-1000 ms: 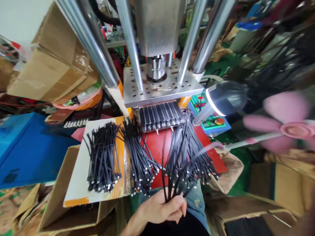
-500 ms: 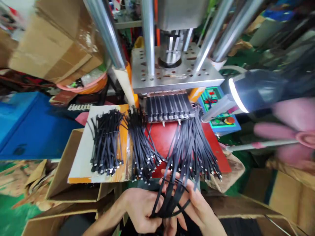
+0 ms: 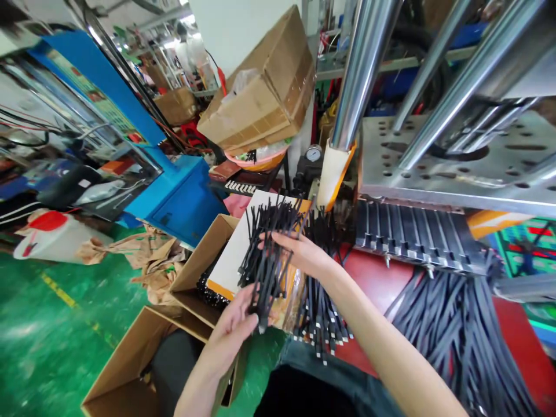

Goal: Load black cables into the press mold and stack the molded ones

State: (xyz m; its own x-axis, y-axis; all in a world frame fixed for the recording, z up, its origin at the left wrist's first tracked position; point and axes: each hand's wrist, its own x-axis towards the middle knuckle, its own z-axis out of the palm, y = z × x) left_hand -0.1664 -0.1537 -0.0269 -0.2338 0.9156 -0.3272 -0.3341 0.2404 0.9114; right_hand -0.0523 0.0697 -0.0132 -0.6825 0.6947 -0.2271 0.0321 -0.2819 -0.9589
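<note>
A bunch of black flat cables (image 3: 266, 284) with small connector ends is between my hands, above the left pile on the white board. My left hand (image 3: 234, 324) is closed around its lower end, thumb against the connectors. At the upper part, my right hand (image 3: 302, 253) grips the bunch from the right, its fingers partly covered by cables. The left pile of black cables (image 3: 271, 217) lies behind and under the bunch, so where one ends and the other begins is hard to see. A second cable pile (image 3: 324, 307) lies just right of it.
On the right, a press (image 3: 438, 162) with steel columns stands over a grooved metal mould (image 3: 417, 237). Many cables (image 3: 460, 330) spread over the red table (image 3: 377, 278) before it. Open cardboard boxes (image 3: 130, 353) sit low on the left, near a blue machine (image 3: 182, 197).
The view has turned left. Both hands have gone from in front of the red table to the left pile on the white board, carrying the cable bunch, which was looped and now hangs straighter.
</note>
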